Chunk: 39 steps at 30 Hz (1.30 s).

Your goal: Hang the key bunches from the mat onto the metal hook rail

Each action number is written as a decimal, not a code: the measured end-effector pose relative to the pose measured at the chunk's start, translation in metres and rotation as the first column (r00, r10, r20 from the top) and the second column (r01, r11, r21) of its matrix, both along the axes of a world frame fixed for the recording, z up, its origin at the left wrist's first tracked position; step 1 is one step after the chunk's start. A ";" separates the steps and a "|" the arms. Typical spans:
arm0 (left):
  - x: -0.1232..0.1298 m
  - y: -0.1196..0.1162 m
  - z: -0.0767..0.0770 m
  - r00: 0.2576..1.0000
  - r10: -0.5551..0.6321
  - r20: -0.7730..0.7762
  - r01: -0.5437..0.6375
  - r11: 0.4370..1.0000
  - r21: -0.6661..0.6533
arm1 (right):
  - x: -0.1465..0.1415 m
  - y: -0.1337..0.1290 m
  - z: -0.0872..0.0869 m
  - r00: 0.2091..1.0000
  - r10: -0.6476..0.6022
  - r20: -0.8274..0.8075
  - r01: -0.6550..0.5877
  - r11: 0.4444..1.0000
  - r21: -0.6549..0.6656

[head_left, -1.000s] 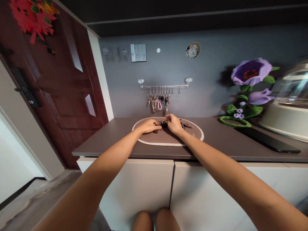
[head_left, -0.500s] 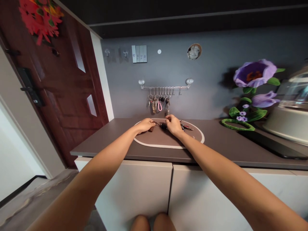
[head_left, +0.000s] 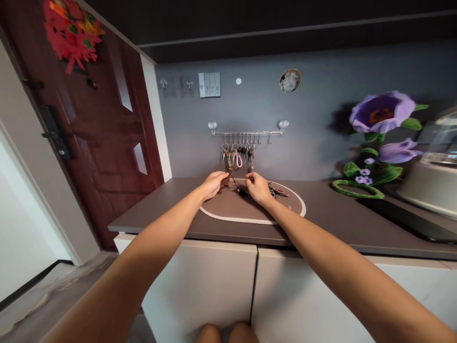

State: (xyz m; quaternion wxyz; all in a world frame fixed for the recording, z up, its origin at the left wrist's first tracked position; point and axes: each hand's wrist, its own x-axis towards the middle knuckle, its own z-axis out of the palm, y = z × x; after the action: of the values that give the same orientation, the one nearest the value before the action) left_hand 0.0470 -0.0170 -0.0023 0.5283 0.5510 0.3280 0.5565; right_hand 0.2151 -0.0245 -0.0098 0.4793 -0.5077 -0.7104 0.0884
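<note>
My left hand (head_left: pixel 213 185) is closed in a pinch on a small brown keychain (head_left: pixel 225 182), lifted a little over the oval brown mat (head_left: pixel 237 220). A thin dark strap or ring trails from it to the right. Close by, my right hand (head_left: pixel 258 187) has thumb and fingers pressed together above the mat; whatever they pinch is too small to name. Black and red keys (head_left: pixel 280 191) lie on the mat, partly covered by the right hand. Behind both hands, bunches of keys (head_left: pixel 238 158) hang from a clear hook rail (head_left: pixel 246 133) on the wall.
At the right of the dark counter (head_left: pixel 332 224) stand a purple plush flower (head_left: pixel 383 112), a black phone-like slab (head_left: pixel 410 221) and a cream appliance (head_left: pixel 428 186). A dark shelf (head_left: pixel 285 28) overhangs the counter. A red-brown door (head_left: pixel 107 147) is at the left.
My left hand has raised the brown keychain slightly off the mat. My right hand stays almost in place. The whole view has shifted slightly right and down.
</note>
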 end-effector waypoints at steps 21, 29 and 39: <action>-0.003 -0.011 0.017 0.910 -0.192 0.367 0.204 0.979 0.007 | -0.012 -0.015 0.006 0.963 0.229 0.142 -0.256 0.940 0.223; -0.002 -0.016 0.018 0.912 -0.213 0.350 0.223 0.975 0.012 | -0.009 -0.012 0.005 0.960 0.225 0.164 -0.260 0.935 0.240; -0.003 -0.011 0.017 0.902 -0.223 0.369 0.232 0.972 0.021 | -0.009 -0.011 0.005 0.957 0.204 0.206 -0.260 0.917 0.304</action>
State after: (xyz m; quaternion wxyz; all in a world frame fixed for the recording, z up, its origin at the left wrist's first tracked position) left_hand 0.0436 -0.0283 0.0146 0.6482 0.4649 0.1628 0.5807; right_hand 0.2056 -0.0355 -0.0050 0.4808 -0.3386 -0.8086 -0.0181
